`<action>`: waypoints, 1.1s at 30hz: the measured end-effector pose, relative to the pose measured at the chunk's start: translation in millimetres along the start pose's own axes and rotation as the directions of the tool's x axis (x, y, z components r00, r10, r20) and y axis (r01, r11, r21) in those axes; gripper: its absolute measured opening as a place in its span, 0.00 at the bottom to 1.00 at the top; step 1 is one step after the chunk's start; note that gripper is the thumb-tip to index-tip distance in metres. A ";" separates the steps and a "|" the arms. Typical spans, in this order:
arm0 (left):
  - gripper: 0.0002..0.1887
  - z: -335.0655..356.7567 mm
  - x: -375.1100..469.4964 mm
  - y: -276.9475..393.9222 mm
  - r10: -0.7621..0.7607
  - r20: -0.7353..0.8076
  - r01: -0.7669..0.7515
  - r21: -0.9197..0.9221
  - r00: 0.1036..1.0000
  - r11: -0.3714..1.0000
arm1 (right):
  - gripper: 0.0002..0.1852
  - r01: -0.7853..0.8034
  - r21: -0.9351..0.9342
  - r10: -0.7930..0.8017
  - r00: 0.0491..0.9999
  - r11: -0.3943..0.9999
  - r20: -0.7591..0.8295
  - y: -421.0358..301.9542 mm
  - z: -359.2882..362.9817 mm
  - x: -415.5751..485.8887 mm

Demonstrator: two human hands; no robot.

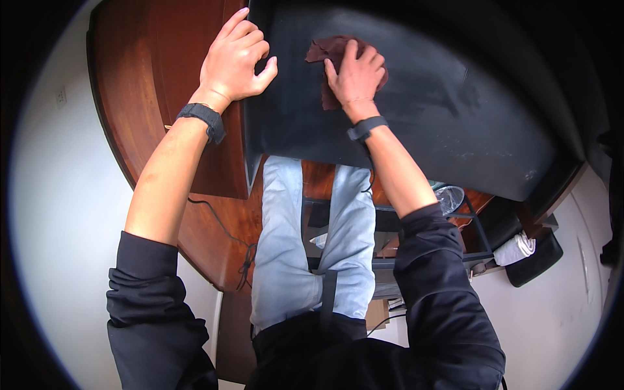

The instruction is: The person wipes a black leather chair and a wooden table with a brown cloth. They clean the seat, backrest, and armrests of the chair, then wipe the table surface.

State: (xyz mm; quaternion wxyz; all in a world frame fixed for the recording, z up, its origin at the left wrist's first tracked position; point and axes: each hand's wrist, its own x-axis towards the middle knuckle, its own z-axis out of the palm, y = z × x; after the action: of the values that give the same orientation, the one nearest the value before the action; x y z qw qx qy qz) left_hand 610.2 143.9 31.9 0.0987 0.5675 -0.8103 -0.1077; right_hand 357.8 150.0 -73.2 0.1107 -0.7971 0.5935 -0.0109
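Note:
My right hand [356,80] presses a maroon cloth [331,48] against a large black surface [312,131], with the fingers spread over it. The cloth is crumpled, and its edges stick out to the left of my hand. Pale smudges and streaks mark the black surface. My left hand [236,61] is at the left edge of that surface, over the reddish wooden furniture [175,53]. It holds nothing; its thumb stands apart and its fingers are partly bent. Whether it touches the edge is hard to tell.
Below lies a wooden floor [214,229] with a black cable [219,219]. A dark metal-framed stand [480,229] and a clear plastic-lined container [449,199] are at lower right, near a rolled white cloth [516,248]. A white wall [63,195] rises on the left.

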 end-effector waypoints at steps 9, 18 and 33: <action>0.08 1.7 -1.9 2.1 0.004 -0.088 -0.013 -0.107 0.996 0.994 | 0.09 0.248 0.301 -0.286 0.954 0.921 0.090 56.2 -9.1 18.4; 0.09 -2.9 -1.4 -2.3 -0.019 -0.100 0.002 -0.167 0.995 0.986 | 0.35 0.322 0.164 -0.322 0.946 0.933 -0.023 67.6 -0.3 100.8; 0.08 -6.3 2.9 -3.5 -0.027 -0.125 0.003 -0.185 0.992 0.983 | 0.20 0.474 0.536 -0.487 0.864 0.698 -0.130 -43.8 19.0 61.1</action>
State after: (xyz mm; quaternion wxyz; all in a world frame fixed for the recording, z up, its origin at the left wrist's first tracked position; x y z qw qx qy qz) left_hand 614.2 139.6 37.0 0.2012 0.5678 -0.7846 -0.1467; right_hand 420.0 107.0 -90.4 0.3353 -0.8575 0.3345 -0.2010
